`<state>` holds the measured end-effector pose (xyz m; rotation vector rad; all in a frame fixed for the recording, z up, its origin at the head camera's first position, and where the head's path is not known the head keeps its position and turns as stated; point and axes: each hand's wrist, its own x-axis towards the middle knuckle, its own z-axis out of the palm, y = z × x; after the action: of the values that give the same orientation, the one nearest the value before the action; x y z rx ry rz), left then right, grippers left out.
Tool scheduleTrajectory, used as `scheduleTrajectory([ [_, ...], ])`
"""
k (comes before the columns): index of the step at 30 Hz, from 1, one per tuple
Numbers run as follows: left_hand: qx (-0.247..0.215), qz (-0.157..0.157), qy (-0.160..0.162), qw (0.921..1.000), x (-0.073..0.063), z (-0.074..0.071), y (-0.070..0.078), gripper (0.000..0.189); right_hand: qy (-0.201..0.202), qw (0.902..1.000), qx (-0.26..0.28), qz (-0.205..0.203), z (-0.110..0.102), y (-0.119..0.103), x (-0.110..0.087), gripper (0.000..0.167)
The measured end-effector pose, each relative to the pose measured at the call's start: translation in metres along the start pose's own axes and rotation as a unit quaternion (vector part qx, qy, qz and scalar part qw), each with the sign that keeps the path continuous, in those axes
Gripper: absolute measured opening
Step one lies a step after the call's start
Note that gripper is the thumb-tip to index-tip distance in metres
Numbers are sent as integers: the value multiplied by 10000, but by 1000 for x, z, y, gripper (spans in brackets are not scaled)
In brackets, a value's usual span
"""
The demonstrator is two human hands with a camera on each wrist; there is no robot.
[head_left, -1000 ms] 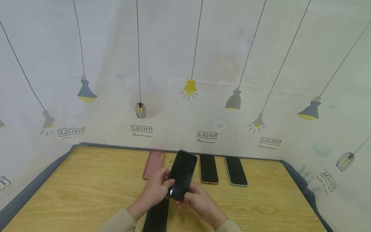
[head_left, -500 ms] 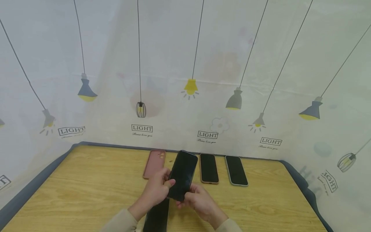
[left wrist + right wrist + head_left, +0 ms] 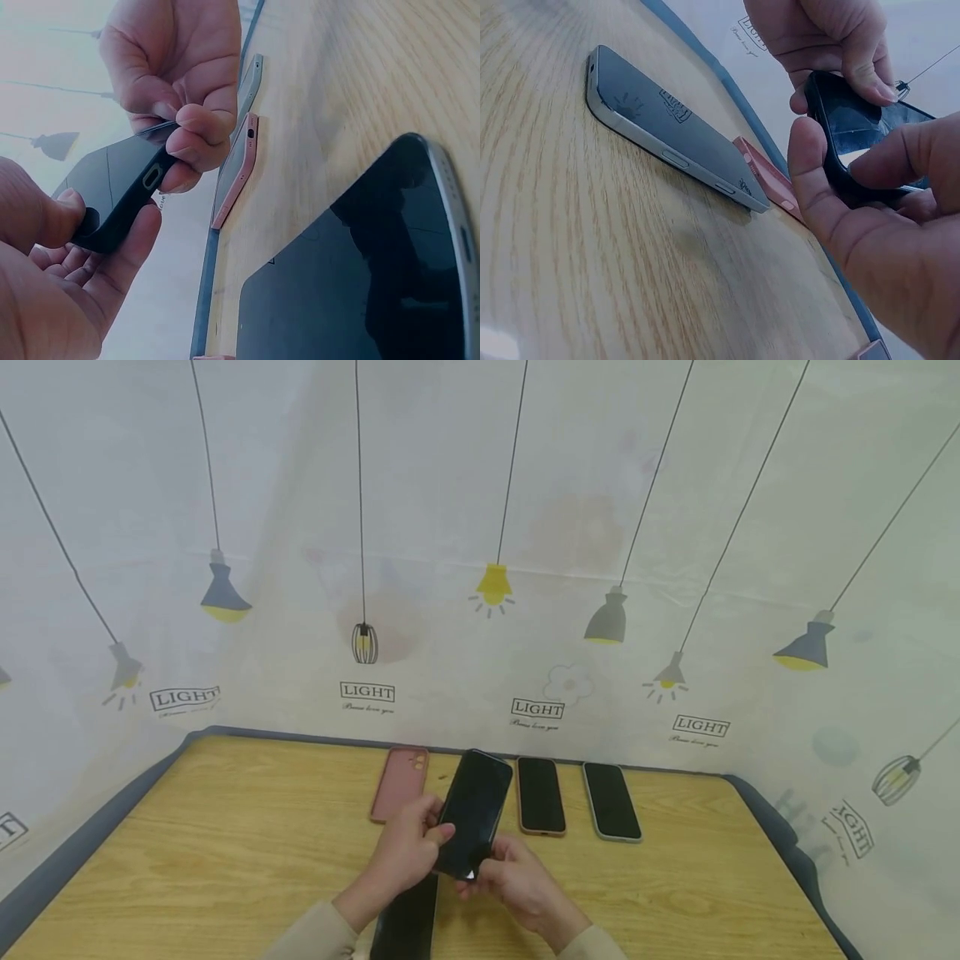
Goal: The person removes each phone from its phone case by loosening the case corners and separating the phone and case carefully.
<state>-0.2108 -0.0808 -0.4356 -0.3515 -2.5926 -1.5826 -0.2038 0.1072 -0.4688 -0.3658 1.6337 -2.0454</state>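
Both hands hold a black-cased smartphone (image 3: 476,806), screen up and tilted, above the table. My left hand (image 3: 405,847) grips its left edge, thumb over the screen's side. At the lower right corner, my right hand (image 3: 517,885) pinches the phone between thumb and fingers. The left wrist view shows the case's bottom edge with a port opening (image 3: 153,176). Below the hands lies another smartphone (image 3: 408,918) with a dark screen and silver sides, partly hidden by the left hand and the held phone. An empty pink phone case (image 3: 399,785) lies behind the left hand.
Toward the back right, a phone in a pink case (image 3: 542,797) and one in a pale case (image 3: 613,802) lie face up on the wooden table (image 3: 247,827). A cloth printed with lamps (image 3: 450,510) hangs behind the table's dark edge (image 3: 285,737).
The hands keep their hold on the phone and barely shift. The bright reflection low on its screen fades, then shows again nearer the bottom edge.
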Motion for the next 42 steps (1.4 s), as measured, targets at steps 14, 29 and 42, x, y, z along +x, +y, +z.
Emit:
scheduleTrajectory([
  [14, -1354, -358, -188, 9900, 1, -7, -12, 6, -1015, 9944, 55, -284, -10, 0, 0, 49],
  [29, -1604, -653, -257, 9846, -2, -10, -16, 6, -964, 9923, -776, -35, -16, -7, -6, 42],
  [42, -1404, -785, 266, 9866, -1, -8, -15, 15, -239, 9757, -2167, 227, -5, -21, -15, 26],
])
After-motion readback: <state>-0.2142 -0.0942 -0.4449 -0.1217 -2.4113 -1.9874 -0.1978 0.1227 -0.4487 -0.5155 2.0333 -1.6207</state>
